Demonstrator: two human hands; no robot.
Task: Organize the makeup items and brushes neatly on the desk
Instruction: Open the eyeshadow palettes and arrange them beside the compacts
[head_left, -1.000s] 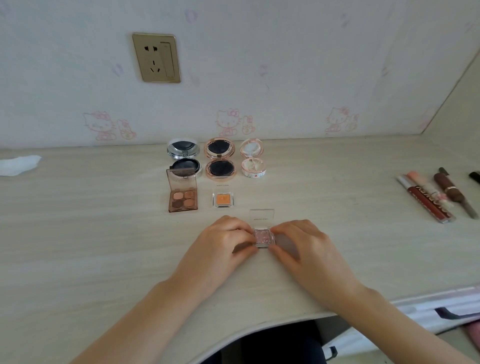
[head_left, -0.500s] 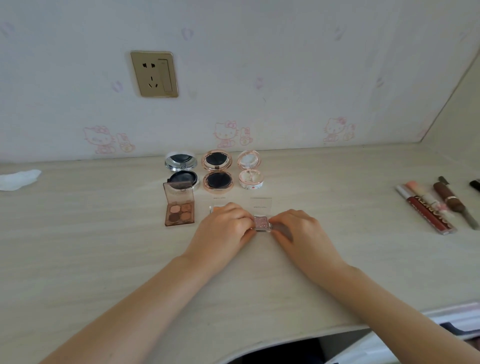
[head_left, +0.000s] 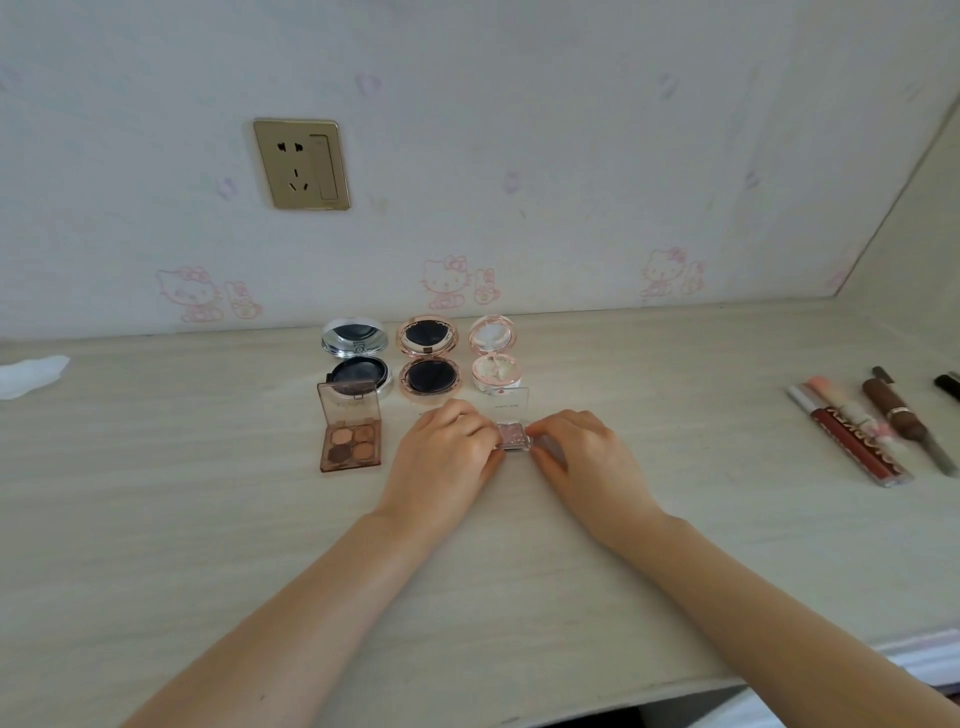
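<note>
Two hands on one item: left hand (head_left: 447, 457) and right hand (head_left: 582, 457) pinch a small glitter pan (head_left: 514, 437) from either side, fingers (head_left: 485, 426) curled in tight on its edges, clear lid standing open behind it. Pan sits on the tabletop (head_left: 156, 519), front row, right of the four-shade palette (head_left: 350, 441) and just in front of the pink compact (head_left: 494, 358). Back row holds three open compacts: silver (head_left: 356, 358), rose-gold (head_left: 428, 364), pink. Left hand covers the slot between palette and pan, so can't tell what lies under it. Lip glosses (head_left: 852, 436) and a brown brush (head_left: 898, 415) lie well apart at the right, not yet sorted by the look of it; a tissue (head_left: 31, 374) sits far left. Risks, as I judge them: the raised lid is right up against the pink compact, so a further push back likely knocks that row out of line. Pan is small and slick, uneven squeeze could spin it crooked or snap the lid shut. Left knuckles are close to the rose-gold compact, a careless lift-off could nudge it.
</note>
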